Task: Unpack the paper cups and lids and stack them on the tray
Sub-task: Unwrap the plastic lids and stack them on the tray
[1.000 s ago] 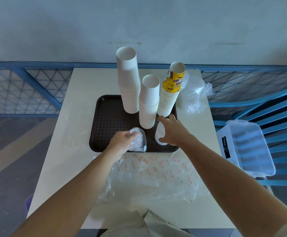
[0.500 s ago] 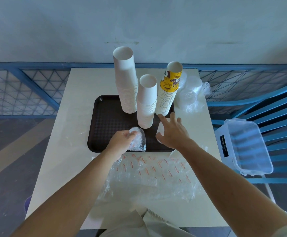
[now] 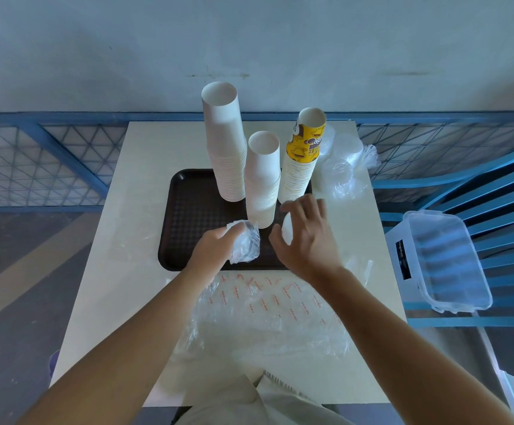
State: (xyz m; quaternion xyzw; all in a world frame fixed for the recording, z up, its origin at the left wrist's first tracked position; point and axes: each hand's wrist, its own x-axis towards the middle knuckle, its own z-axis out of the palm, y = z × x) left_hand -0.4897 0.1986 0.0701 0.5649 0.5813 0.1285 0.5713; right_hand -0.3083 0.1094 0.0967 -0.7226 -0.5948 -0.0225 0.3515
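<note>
The left hand [image 3: 216,250] is gripping a clear plastic bundle [image 3: 246,243], fingers curled round it, and is holding it over the near edge of the dark tray [image 3: 194,216]; whether lids are sitting inside the wrap cannot be told. Just to the right of it, the right hand [image 3: 308,237] is hovering palm down with its fingers spread and lightly bent, holding nothing. A small white piece [image 3: 287,230] is showing between its thumb and forefinger, mostly hidden, and whether the fingers are touching it cannot be told.

Beyond both hands, three stacks of paper cups are standing upright on the tray: a short white stack [image 3: 263,176] closest to the fingertips, a tall white stack [image 3: 225,142] beyond the left hand, and a yellow-printed stack [image 3: 301,161] beyond the right hand. Past that stack, off the tray, bagged lids [image 3: 341,167] are lying on the bench [image 3: 121,271].

Under the forearms, on the person's side of the hands, a loose plastic wrapper [image 3: 265,314] with red print is lying crumpled on the bench. Well to the right of the right hand, a clear tub [image 3: 445,259] is sitting on a blue chair [image 3: 495,185]
</note>
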